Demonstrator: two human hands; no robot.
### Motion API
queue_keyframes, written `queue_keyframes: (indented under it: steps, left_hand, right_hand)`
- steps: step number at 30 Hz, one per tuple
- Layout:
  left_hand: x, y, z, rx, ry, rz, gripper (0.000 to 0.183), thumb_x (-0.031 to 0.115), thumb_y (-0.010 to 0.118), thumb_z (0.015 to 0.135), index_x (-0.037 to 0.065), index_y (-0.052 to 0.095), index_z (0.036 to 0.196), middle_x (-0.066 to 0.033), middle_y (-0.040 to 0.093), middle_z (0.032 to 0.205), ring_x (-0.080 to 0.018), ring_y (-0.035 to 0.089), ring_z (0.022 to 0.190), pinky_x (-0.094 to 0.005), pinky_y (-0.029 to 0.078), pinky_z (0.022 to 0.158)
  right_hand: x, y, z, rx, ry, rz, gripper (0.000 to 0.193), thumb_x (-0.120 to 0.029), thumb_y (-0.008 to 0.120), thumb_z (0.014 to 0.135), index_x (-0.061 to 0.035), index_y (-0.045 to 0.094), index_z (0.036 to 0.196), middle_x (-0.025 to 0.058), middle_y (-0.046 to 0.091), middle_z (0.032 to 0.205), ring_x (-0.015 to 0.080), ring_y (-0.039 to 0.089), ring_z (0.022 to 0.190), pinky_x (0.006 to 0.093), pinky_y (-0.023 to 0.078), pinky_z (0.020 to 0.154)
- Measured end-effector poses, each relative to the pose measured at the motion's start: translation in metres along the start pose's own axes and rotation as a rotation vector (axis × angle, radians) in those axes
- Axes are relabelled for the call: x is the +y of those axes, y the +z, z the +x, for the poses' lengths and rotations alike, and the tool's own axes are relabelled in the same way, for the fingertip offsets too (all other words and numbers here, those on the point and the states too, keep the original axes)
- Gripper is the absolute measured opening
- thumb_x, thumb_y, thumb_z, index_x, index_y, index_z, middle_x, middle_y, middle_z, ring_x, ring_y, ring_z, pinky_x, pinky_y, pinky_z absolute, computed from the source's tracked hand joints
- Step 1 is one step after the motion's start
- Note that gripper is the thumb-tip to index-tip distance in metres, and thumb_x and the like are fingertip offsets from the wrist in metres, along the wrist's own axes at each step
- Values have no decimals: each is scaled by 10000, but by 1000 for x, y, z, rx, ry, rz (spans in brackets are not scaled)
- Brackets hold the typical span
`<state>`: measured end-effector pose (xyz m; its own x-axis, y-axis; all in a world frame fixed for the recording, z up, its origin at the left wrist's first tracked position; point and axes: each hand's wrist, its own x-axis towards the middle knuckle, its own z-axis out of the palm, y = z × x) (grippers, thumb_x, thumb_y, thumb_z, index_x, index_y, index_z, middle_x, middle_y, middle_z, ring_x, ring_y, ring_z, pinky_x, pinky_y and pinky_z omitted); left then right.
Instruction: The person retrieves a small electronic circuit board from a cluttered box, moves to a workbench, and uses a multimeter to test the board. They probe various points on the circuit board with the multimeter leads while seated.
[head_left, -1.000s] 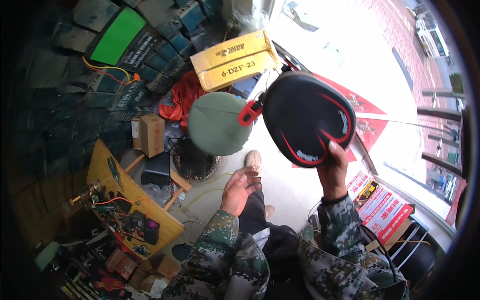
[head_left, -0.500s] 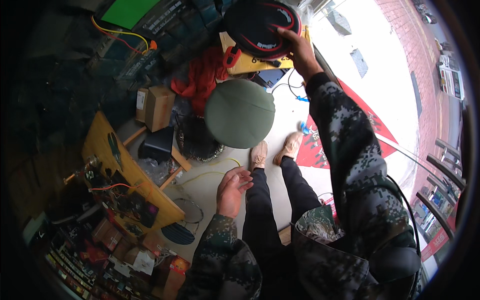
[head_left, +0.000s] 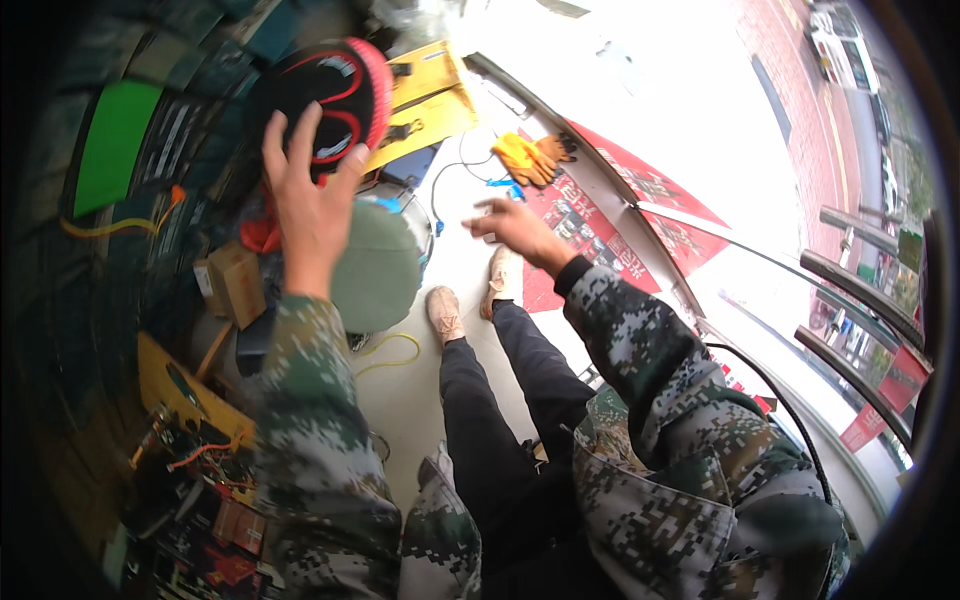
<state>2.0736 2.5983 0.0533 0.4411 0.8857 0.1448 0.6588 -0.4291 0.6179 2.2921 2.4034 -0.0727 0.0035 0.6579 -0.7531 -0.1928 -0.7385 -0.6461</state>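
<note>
A round black padded thing with red edging point(head_left: 350, 110) lies at the upper left, against one end of a yellow box. My left hand point(head_left: 310, 205) reaches over it with fingers spread, the fingertips across its near face; whether they press on it I cannot tell. Below my left wrist is a stool with a round grey-green top point(head_left: 378, 270), partly hidden by my forearm. My right hand point(head_left: 520, 232) hangs in the air to the right of the stool, fingers loosely stretched and slightly blurred, holding nothing. Beyond it, orange work gloves point(head_left: 530, 158) lie near a red printed mat.
The yellow box point(head_left: 425, 115) stands behind the stool. A red printed mat point(head_left: 575, 225) covers floor on the right, beside a glass door frame with metal handles point(head_left: 860, 290). Cardboard boxes point(head_left: 237, 280) and a cluttered wooden board point(head_left: 185, 395) are at left. A thin yellow cable point(head_left: 395, 360) lies near my shoes.
My right hand has let go of the round black thing and drawn back toward me. My left hand has come up to it. The view has turned, bringing the orange gloves into sight.
</note>
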Motion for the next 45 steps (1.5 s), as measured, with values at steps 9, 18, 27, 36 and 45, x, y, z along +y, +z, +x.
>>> queue_keyframes:
  steps: [9,18,27,36,45]
  left_hand:
    - [-60,37,25,115,-11,499,1019,617,822,852,217,368,1672,-237,261,1738,-492,218,1601,-643,197,1267]
    - [-9,54,35,75,24,332,943,339,895,860,117,427,1649,-311,285,1702,-490,311,1569,-576,350,1228]
    - [-36,82,45,11,-239,182,942,266,794,928,41,283,1686,-256,359,1661,-400,469,1454,-508,462,1158]
    - [-26,46,56,-25,-215,188,1053,306,797,856,3,227,1689,-284,284,1695,-453,433,1485,-548,407,1202]
    - [-6,14,53,-104,69,381,958,401,855,901,76,375,1663,-300,251,1720,-487,259,1587,-571,279,1257]
  right_hand:
    - [139,-104,-45,409,267,-236,776,-406,858,849,70,612,1410,270,732,1255,329,726,1165,411,556,1000]
    - [154,-202,71,462,44,-739,924,-440,896,789,-91,499,1547,273,529,1496,457,586,1326,484,505,1108]
    - [183,-234,280,430,88,-1393,1244,-475,958,700,-141,279,1687,131,397,1690,395,296,1590,584,328,1223]
    - [213,-173,165,432,18,-1011,298,-264,650,835,-17,722,987,277,713,816,469,719,798,575,583,797]
    - [83,-61,0,249,32,-202,386,-265,652,962,17,713,1218,239,775,1016,354,766,964,440,579,899]
